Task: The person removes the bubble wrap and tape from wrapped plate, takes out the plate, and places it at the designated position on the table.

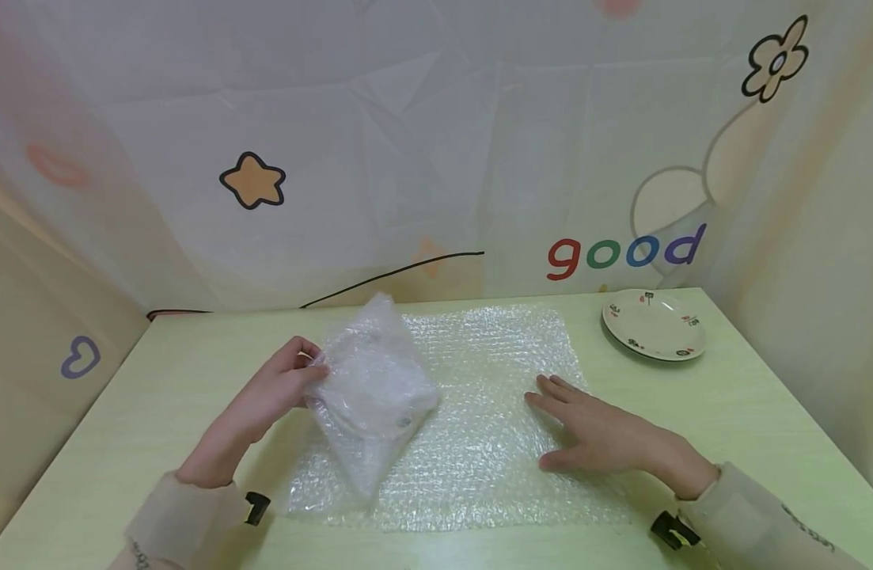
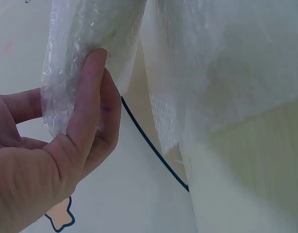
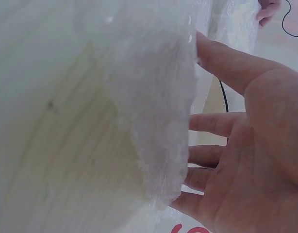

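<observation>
In the head view a bundle of bubble wrap (image 1: pixel 379 372), with a round pale plate showing through it, is held up at an angle left of centre. My left hand (image 1: pixel 275 388) pinches its left edge between thumb and fingers; the left wrist view also shows the left hand (image 2: pixel 47 167) on the wrap. Beneath the bundle a flat bubble wrap sheet (image 1: pixel 472 467) lies on the table. Over the sheet's right side my right hand (image 1: pixel 600 431) is spread, fingers extended. Its fingertips touch the sheet (image 3: pixel 161 116) in the right wrist view.
At the table's back right corner lie stacked white plates (image 1: pixel 653 324) with small printed motifs around the rim. A patterned curtain (image 1: pixel 422 158) closes off the back and both sides. The pale green table (image 1: pixel 201 364) runs beyond the sheet on every side.
</observation>
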Motion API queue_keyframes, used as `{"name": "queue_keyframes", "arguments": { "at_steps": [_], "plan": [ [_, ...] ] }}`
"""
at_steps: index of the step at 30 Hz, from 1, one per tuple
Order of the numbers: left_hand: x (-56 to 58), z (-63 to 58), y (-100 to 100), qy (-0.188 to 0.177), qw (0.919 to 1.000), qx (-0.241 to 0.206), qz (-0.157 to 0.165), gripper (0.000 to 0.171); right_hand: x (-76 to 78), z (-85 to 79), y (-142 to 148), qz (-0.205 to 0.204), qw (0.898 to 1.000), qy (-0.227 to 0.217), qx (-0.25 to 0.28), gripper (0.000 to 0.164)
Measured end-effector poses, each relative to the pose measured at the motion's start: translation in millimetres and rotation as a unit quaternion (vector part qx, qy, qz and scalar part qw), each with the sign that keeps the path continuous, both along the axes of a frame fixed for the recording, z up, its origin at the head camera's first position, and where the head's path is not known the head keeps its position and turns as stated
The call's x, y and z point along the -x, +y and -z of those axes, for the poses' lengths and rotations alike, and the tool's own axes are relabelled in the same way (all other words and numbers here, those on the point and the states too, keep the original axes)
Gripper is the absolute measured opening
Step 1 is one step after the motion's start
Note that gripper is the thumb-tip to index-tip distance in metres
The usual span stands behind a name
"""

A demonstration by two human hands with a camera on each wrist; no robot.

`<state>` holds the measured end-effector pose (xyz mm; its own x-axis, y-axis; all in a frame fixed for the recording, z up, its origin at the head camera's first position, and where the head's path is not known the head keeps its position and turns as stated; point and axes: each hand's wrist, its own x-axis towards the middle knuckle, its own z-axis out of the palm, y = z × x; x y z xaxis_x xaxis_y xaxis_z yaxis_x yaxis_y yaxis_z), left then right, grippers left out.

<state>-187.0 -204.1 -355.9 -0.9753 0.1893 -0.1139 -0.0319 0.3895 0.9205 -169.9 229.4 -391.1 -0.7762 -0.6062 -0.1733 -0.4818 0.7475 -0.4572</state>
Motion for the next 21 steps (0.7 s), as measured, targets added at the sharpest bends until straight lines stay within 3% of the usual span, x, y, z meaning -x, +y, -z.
{"name": "queue_keyframes", "arguments": {
  "at_steps": [14, 21],
  "plan": [
    [0.0, 8.6, 25, -0.016, 0.9995, -0.001, 0.028, 0.027, 0.6, -0.6, 0, 0.003, 1.000, -0.007, -0.001, 0.089],
    [1.7, 14.2, 29, -0.009, 0.9991, 0.027, 0.032, 0.032, 0.5, -0.3, 0, 0.002, 1.000, -0.005, -0.003, 0.089]
  ]
}}
